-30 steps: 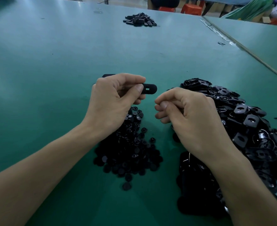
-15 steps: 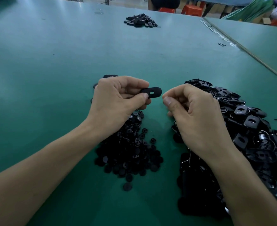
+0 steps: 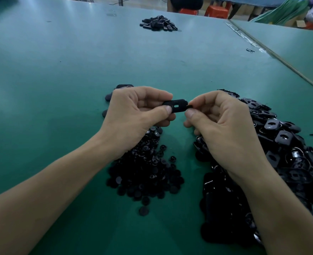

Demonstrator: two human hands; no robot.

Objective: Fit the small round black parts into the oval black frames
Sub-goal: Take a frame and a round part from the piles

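My left hand [image 3: 133,115] pinches an oval black frame [image 3: 176,106] between thumb and fingers, its small slot facing up. My right hand [image 3: 223,126] is closed at the frame's right end, thumb and forefinger pinching a small black part [image 3: 190,106] that is mostly hidden. Both hands hover above the green table [image 3: 59,89]. Under my left wrist lies a heap of small round black parts [image 3: 148,172]. A larger heap of black frames [image 3: 284,155] lies under and to the right of my right hand.
A further small pile of black pieces [image 3: 158,23] lies at the far middle of the table. Two loose dark pieces [image 3: 124,86] sit just beyond my left hand. A seam with a second table [image 3: 281,57] runs along the right. Orange stools and people stand at the far edge.
My right hand has moved up and left from the frame heap until its fingertips meet the right end of the frame. My left hand has brought the frame slightly toward it.
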